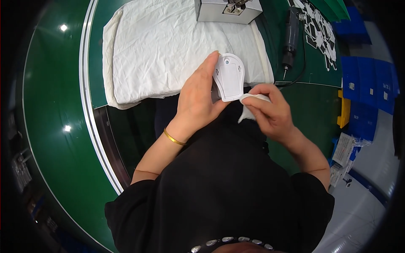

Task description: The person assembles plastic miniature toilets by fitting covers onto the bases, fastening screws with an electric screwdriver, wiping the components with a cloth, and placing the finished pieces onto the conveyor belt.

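A white plastic housing (230,80), rounded at its far end and narrower at the near end, is held up by my left hand (196,95). My fingers and thumb grip it by its left edge. Its face shows a recessed panel, a screw near the rounded end and small slots at the sides. At the near right corner of the housing, my right hand (272,110) pinches a white cloth (248,113), and a corner of the cloth hangs below the fingers. The cloth is touching or very close to the housing's edge; I cannot tell which.
A folded white cloth pad (156,50) covers much of the green table (96,80). Behind it stands a grey metal box (230,12). An electric screwdriver (290,40) with a cord lies to the right, beside a pile of small white and black parts (319,33). Blue bins (360,80) stand further right.
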Demonstrator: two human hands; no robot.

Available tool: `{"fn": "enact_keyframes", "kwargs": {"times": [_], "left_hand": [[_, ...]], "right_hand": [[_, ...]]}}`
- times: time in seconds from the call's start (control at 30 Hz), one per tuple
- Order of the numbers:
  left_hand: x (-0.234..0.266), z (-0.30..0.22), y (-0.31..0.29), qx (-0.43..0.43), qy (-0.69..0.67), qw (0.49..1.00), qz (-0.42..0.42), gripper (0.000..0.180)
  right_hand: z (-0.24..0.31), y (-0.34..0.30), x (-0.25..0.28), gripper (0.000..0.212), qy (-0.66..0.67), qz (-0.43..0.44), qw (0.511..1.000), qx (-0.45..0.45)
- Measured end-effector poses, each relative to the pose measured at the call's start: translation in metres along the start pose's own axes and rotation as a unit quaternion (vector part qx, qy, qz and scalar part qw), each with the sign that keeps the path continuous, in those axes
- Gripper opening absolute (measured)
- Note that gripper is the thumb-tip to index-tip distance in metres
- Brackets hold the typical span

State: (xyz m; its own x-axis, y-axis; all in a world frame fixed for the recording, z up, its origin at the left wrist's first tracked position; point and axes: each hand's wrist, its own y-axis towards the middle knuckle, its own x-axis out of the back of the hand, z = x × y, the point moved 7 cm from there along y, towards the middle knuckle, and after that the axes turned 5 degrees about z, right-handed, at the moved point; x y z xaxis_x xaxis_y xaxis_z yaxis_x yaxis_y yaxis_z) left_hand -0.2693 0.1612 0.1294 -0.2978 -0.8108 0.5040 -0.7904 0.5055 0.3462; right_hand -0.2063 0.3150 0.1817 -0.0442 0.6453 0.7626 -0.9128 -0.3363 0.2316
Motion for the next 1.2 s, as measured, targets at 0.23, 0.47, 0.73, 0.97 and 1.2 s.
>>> {"fn": "enact_keyframes", "kwargs": {"times": [0.23,0.47,0.73,0.97,1.2], "left_hand": [[-0.002,0.004,-0.001,-0.006,-0.009,1.0,-0.013,0.101],[0.0,0.006,-0.002,0.009,-0.014,1.0,-0.002,0.099],[-0.001,0.006,-0.002,-0.011,-0.019,1.0,-0.011,0.102],[0.0,0.005,-0.002,-0.036,-0.011,0.999,-0.036,0.099],[0.001,0.004,-0.002,-0.014,-0.04,0.999,-0.022,0.101]], "right_hand": [[-0.01,-0.005,-0.015,0.015,0.195,-0.065,0.959,-0.193],[-0.01,0.002,-0.021,0.011,0.161,-0.047,0.961,-0.22],[-0.018,-0.006,-0.031,0.01,0.261,-0.088,0.911,-0.308],[-0.019,0.001,-0.028,0.011,0.229,-0.094,0.903,-0.352],[-0.021,-0.003,-0.01,0.008,0.273,-0.013,0.901,-0.337]]}}
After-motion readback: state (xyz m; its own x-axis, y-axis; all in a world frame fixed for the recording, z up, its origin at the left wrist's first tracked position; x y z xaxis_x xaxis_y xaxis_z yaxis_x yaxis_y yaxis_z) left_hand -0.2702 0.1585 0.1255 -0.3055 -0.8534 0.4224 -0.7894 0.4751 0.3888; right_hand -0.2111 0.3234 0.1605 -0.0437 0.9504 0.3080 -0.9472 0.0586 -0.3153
